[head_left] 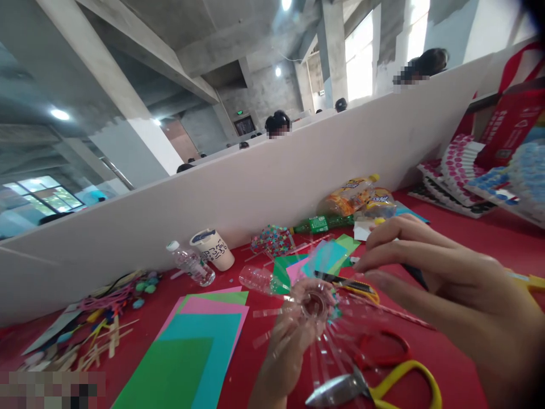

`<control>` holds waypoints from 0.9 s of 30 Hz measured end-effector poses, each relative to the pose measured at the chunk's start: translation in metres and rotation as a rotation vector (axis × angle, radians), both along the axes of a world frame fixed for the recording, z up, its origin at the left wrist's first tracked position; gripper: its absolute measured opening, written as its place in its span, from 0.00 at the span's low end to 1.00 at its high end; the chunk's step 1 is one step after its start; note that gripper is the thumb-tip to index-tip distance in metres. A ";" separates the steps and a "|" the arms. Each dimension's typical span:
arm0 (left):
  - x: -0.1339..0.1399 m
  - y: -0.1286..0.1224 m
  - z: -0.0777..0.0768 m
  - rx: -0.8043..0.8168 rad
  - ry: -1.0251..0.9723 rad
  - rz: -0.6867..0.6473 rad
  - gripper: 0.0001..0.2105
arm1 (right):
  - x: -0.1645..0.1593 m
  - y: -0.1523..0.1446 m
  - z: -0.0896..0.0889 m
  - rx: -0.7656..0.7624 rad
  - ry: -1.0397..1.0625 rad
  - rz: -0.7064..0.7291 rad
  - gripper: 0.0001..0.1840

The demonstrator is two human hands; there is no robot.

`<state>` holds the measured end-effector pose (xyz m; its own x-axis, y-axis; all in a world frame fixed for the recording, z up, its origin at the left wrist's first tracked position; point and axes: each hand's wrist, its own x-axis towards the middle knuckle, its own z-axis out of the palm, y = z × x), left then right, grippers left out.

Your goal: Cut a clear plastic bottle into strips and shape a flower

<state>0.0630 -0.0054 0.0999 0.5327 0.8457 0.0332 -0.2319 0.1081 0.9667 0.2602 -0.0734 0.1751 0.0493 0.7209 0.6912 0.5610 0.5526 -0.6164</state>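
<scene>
My left hand (281, 352) is closed around a clear plastic bottle piece (315, 304), whose round neck opening faces me. Thin transparent strips fan out from it on all sides. A few small coloured bits cling to its right side. To the right and closer to me, my right hand (443, 284) has thumb and fingertips drawn together in a pinch, apart from the bottle piece. Whatever lies between those fingertips is too small to name. Below the strips are scissors (370, 386) with red and yellow handles. A yellow-and-black utility knife (349, 284) lies behind the bottle piece.
Coloured paper sheets (183, 346) cover the red table at left. Beyond stand a small clear bottle (191, 264) and a paper cup (213, 250). A green bottle (323, 223) and orange-labelled bottles (351, 196) lie by the white partition (272, 182). Wooden sticks (102, 341) are far left.
</scene>
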 end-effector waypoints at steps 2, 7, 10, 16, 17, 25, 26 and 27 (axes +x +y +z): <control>-0.003 0.003 -0.004 0.007 -0.042 -0.100 0.13 | -0.001 0.001 0.001 -0.021 -0.087 0.042 0.06; -0.001 0.004 -0.001 -0.036 -0.109 -0.270 0.13 | -0.007 0.009 -0.002 -0.052 -0.263 0.061 0.05; 0.001 0.002 0.005 -0.095 -0.162 -0.278 0.13 | -0.007 0.012 -0.003 -0.060 -0.289 0.049 0.04; -0.003 0.005 0.009 -0.245 -0.219 -0.308 0.16 | 0.002 0.014 -0.001 -0.149 -0.128 0.181 0.07; -0.004 0.006 0.010 -0.294 -0.243 -0.290 0.15 | 0.003 0.015 -0.002 -0.188 -0.075 0.227 0.08; -0.005 0.006 0.018 -0.513 -0.308 0.026 0.11 | 0.001 0.026 -0.009 -0.250 0.065 0.175 0.05; -0.004 0.007 0.019 -0.532 -0.302 0.063 0.10 | -0.002 0.024 -0.008 -0.219 0.063 0.154 0.06; -0.003 0.008 0.020 -0.551 -0.295 0.093 0.08 | -0.005 0.022 -0.007 -0.178 0.050 0.130 0.06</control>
<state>0.0599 0.0022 0.1197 0.4908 0.8228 -0.2865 -0.5124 0.5386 0.6689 0.2554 -0.0510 0.1683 -0.0215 0.8337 0.5518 0.4584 0.4987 -0.7356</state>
